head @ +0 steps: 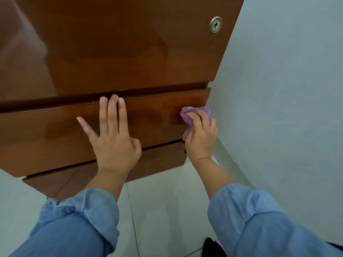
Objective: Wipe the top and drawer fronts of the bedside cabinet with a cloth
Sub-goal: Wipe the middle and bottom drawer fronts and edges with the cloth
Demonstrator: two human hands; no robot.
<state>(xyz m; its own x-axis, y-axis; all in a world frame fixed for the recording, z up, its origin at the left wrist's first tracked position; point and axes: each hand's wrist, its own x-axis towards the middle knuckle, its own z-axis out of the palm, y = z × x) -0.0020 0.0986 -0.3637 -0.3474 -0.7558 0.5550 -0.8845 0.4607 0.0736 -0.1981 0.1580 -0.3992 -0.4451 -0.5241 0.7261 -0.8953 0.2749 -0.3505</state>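
Note:
The glossy brown wooden bedside cabinet [111,52] fills the upper left of the head view, seen from close up at its front. Its top drawer front carries a round metal lock [215,24]. On the middle drawer front [46,134], my left hand [113,138] lies flat with fingers spread. My right hand [201,138] is closed on a crumpled purple cloth [187,113] and presses it against the right end of that same drawer front. A lower drawer front [161,156] shows beneath the hands.
A pale blue-grey wall [278,89] stands right beside the cabinet's right side. Light floor tiles [167,201] lie below. A dark object [209,246] sits at the bottom edge near my right sleeve.

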